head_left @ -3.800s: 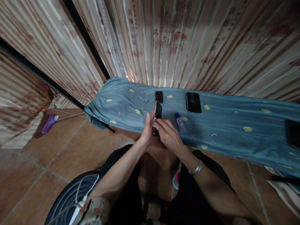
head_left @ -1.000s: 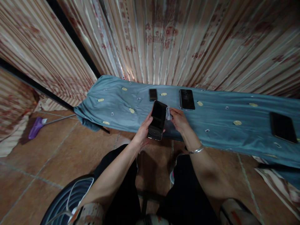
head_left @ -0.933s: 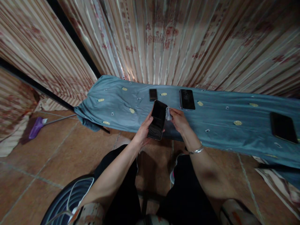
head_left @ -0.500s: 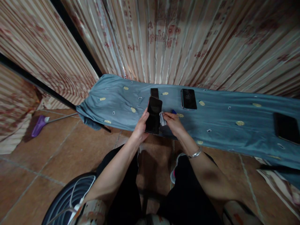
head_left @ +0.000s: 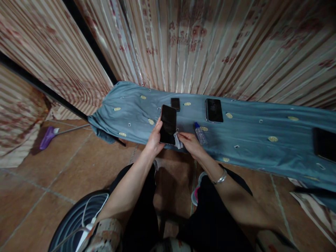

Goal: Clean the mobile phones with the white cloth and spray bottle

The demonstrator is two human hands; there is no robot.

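A: From the left, what's there?
B: Purple broom head (head_left: 47,137) on the tiled floor (head_left: 97,161), same spot as before. Next, left hand (head_left: 154,140): gripping the left edge of a black smartphone (head_left: 168,120), thumb along the rim, forearm rising from lower left.
A: Phone moved?
B: Yes, slightly left. Half a second ago it overlapped the small black square item (head_left: 175,104); now more of that shows. Phone is over the near side of the counter (head_left: 257,152), screen toward the wearer.
A: Right of that?
B: Grey cloth (head_left: 178,141) at the phone's lower right corner; earlier, higher on that edge. Right hand (head_left: 191,144) pinches it, back of hand up, silver bracelet (head_left: 221,177) at wrist. Clear bottle (head_left: 201,134) now shows beyond; earlier, only its blue cap. Farther right, a black device (head_left: 214,110) and dark tablet (head_left: 326,144), unmoved.
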